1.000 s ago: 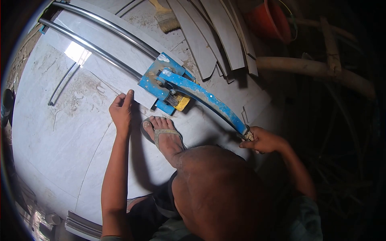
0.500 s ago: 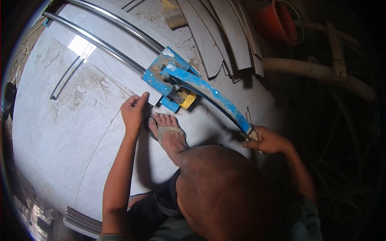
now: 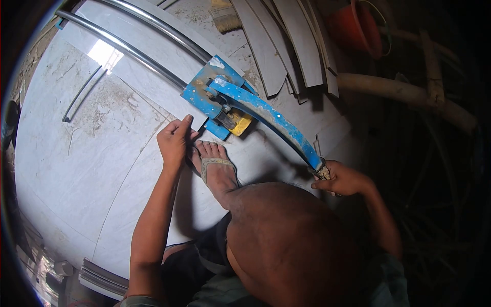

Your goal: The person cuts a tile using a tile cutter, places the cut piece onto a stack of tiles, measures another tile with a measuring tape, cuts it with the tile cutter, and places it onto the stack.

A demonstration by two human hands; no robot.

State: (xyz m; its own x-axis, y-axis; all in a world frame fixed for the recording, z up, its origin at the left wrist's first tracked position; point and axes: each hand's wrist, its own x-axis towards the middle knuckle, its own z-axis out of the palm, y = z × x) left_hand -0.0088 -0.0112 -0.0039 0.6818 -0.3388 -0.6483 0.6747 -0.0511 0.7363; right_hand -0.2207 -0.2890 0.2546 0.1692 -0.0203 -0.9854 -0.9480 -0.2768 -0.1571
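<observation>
Left hand slid toward blue cutter carriage, flat on tile; right hand clenched on lever.

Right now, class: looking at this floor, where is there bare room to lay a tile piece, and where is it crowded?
Bare room: the pale floor left of the left hand, below the thin curved strip. Crowded: around the blue cutter head with the foot beside it, and the cut strips stacked past it. The right hand grips the lever handle.

A paint brush lies by curved tile strips. An orange bucket sits near a thick pipe.
</observation>
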